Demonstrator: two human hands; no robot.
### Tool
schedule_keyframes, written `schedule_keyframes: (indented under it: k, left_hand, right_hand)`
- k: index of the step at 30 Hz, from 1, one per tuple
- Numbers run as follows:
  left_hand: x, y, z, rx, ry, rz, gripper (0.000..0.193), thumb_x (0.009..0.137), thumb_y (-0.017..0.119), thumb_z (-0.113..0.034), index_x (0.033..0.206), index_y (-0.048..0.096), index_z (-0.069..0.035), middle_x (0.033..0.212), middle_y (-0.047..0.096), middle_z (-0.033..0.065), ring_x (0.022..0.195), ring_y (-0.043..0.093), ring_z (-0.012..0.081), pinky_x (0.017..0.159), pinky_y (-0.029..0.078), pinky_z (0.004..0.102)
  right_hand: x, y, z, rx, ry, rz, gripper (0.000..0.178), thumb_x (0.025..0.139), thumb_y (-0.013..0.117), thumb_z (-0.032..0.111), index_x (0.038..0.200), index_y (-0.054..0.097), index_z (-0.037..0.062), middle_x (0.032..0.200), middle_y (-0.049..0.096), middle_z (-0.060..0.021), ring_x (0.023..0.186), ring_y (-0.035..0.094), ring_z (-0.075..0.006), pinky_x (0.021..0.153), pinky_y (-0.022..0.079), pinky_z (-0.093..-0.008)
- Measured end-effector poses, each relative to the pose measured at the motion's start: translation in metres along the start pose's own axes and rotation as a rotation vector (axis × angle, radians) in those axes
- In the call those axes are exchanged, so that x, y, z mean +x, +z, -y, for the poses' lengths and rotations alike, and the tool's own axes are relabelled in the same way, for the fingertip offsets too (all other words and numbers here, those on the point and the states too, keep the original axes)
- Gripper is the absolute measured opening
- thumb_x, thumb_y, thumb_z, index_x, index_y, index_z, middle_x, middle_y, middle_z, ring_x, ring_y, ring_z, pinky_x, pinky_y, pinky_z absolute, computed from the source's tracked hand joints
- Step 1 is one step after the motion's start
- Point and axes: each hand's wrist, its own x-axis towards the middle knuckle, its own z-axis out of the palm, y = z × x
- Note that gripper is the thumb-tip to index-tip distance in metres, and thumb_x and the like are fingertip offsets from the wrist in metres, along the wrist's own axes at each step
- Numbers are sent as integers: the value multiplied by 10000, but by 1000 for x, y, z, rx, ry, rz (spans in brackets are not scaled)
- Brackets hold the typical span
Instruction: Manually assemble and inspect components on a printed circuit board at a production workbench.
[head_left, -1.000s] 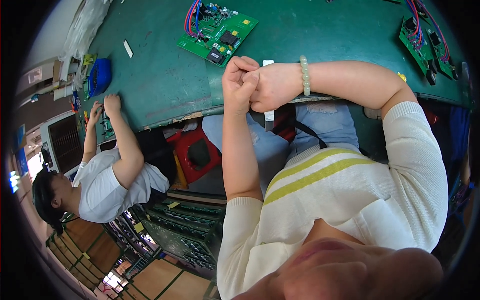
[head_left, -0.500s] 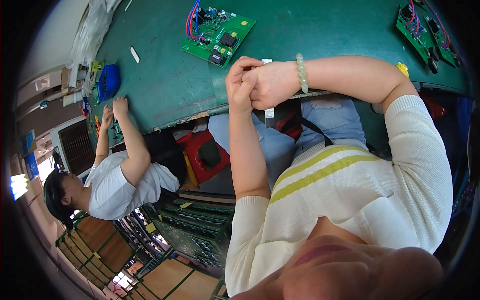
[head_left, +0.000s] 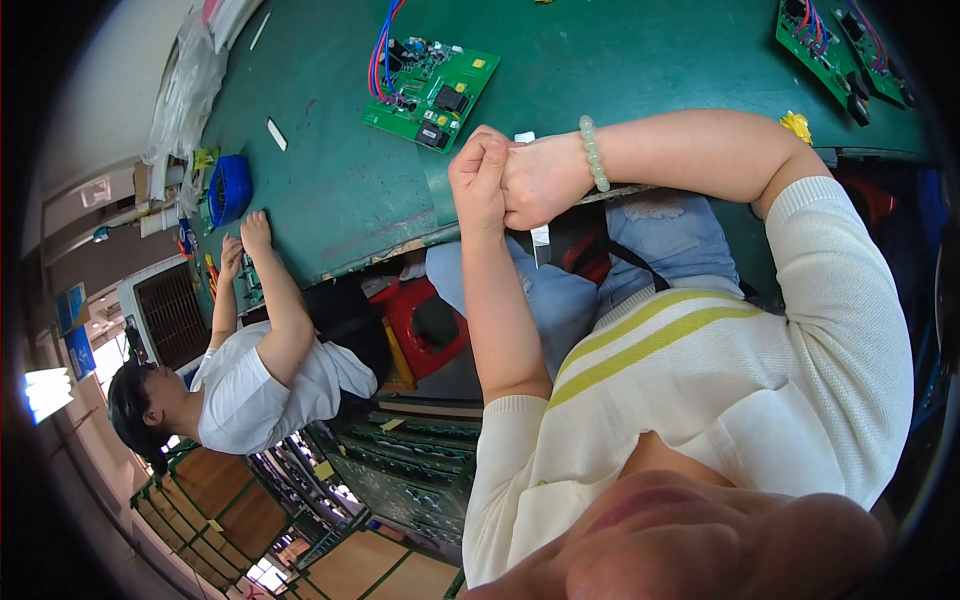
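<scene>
Head view: the person's left hand (head_left: 478,182) and right hand (head_left: 545,185) meet at upper centre of the frame, over the near edge of a smooth green worktable (head_left: 620,60). Right fingers folded into a fist, apparently round a narrow flat strip, white with a grey lower end (head_left: 541,240); the strip shows above the fist and again below it, its lower end hanging past the table edge. Left fingers curled in, thumb against the right fist; how tightly they close, and on what, cannot tell, the contact being hidden. Pale green bead bracelet (head_left: 594,153) on right wrist. Just beyond the left hand, a green printed circuit board with black and yellow components (head_left: 432,100) lies flat, red and blue wires (head_left: 380,60) rising from its left side. Upper right: two more wired green circuit boards (head_left: 815,50), close together; a small crumpled yellow object (head_left: 796,126) near the right elbow. Upper left: a blue rounded container (head_left: 230,190). Left side: a co-worker in a white shirt (head_left: 260,390), both hands at the table edge.
</scene>
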Motion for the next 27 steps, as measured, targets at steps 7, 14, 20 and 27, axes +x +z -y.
schedule_keyframes:
  k: [7, 14, 20, 27]
  left_hand:
    - [-4, 7, -11, -97, -50, -60, 105, 800, 614, -81, 833, 548, -6, 818, 519, 60, 773, 497, 138, 733, 398, 244]
    - [-3, -6, -3, -32, 87, 118, 243, 643, 607, -136, 845, 519, -33, 889, 486, 95, 848, 464, 177, 799, 367, 279]
    - [-2, -13, 2, -140, 98, 168, 247, 622, 595, -131, 828, 488, -49, 865, 464, 86, 842, 451, 178, 803, 360, 283]
    - [0, 2, -6, -61, -52, 12, 351, 626, 604, -117, 932, 444, -53, 873, 465, 84, 839, 453, 162, 790, 377, 265]
  right_hand:
    - [3, -9, -5, -33, -83, -36, 87, 630, 617, 139, 620, 572, 64, 652, 598, -94, 636, 599, -253, 568, 487, -370]
    - [4, -14, -3, -26, -56, -78, 81, 631, 618, 127, 653, 577, 60, 698, 596, -83, 688, 593, -259, 599, 486, -355]
    - [0, -4, -5, 46, -4, 13, 136, 591, 644, 142, 690, 599, 60, 720, 599, -82, 724, 578, -264, 625, 485, -356]
    - [4, -13, -4, 40, -8, 4, 151, 554, 669, 171, 647, 592, 81, 690, 593, -61, 739, 568, -257, 632, 473, -350]
